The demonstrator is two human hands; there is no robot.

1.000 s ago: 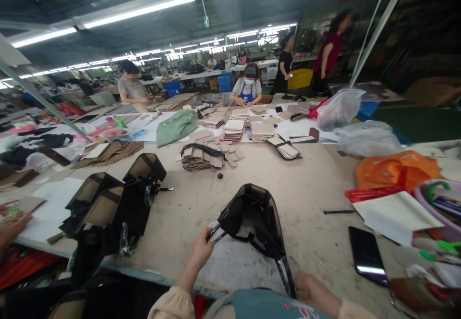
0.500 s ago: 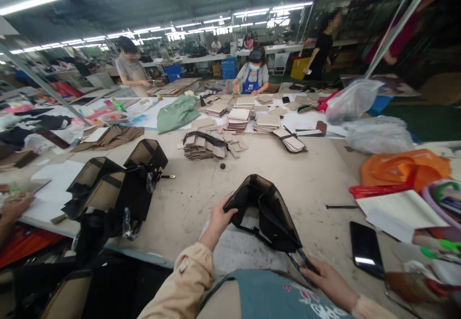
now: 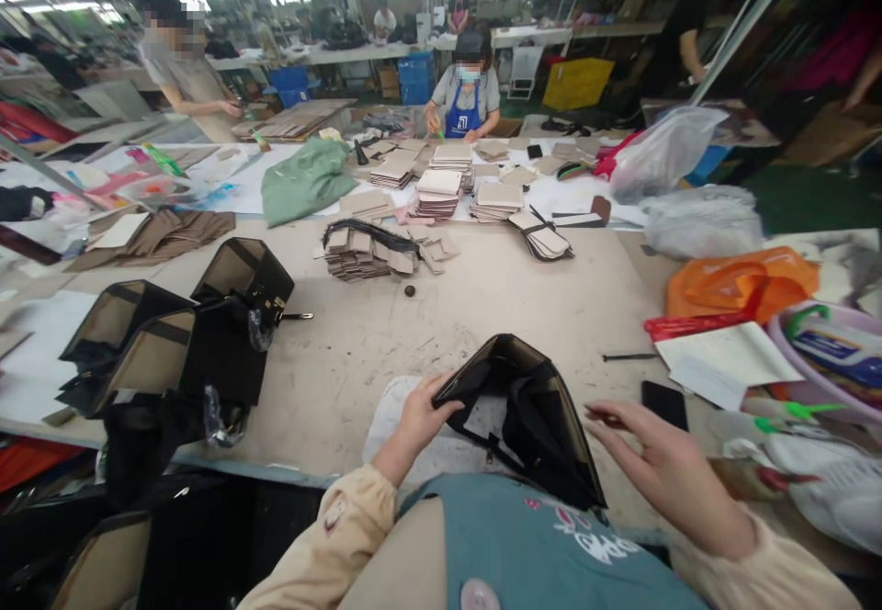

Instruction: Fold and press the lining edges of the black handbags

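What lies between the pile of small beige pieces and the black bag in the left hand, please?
In the head view, a small dark round object lies near the pile; beyond it, toward the black bag, is bare, marked tabletop.

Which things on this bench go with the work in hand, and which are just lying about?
Work in hand:
- open-topped black bag with tan inner panels, gripped by the left hand
- similar black-and-tan bags at left, probably

Likely just lying about:
- black rectangular phone
- crumpled orange plastic bag
- rumpled green cloth

head-worn view, forward and down
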